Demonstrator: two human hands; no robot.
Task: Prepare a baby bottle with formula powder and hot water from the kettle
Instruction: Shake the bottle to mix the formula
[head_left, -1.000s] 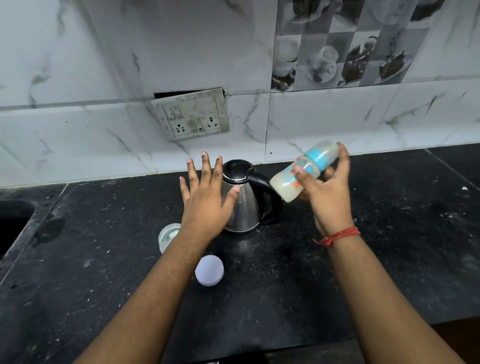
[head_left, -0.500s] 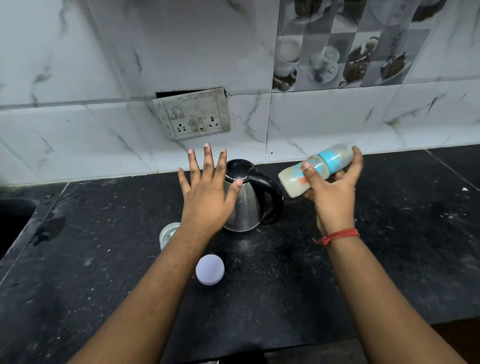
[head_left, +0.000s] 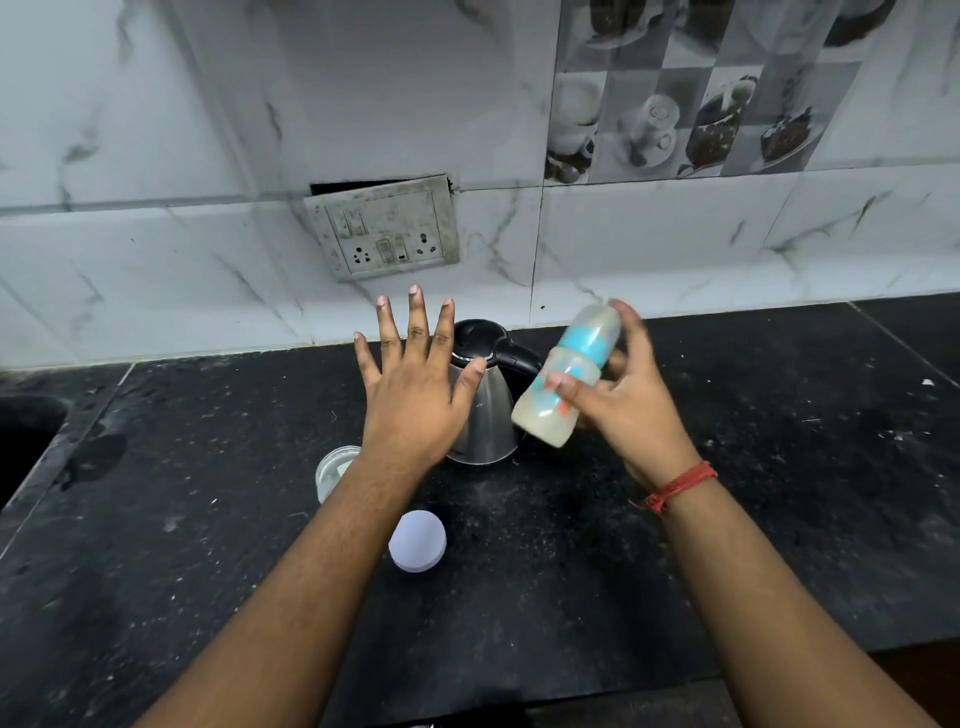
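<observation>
My right hand (head_left: 631, 410) grips a baby bottle (head_left: 569, 376) with a blue collar and milky liquid inside. The bottle is tilted, cap end up and to the right, and blurred by motion. It hovers just right of the steel kettle (head_left: 485, 415) with its black lid and handle. My left hand (head_left: 413, 387) is held flat with fingers spread, above the counter and in front of the kettle's left side, holding nothing. An open formula jar (head_left: 332, 467) stands partly hidden behind my left wrist. Its white lid (head_left: 418, 540) lies on the counter nearer me.
The black stone counter (head_left: 779, 519) is dusted with spilled powder. A sink (head_left: 26, 431) opens at the far left. A loose switch and socket plate (head_left: 384, 226) hangs on the marble tiled wall behind the kettle. The counter's front edge runs along the bottom.
The bottle has swung in my right hand from nearly level to steeply tilted, its base dropping toward the kettle. My left hand has stayed spread in about the same place.
</observation>
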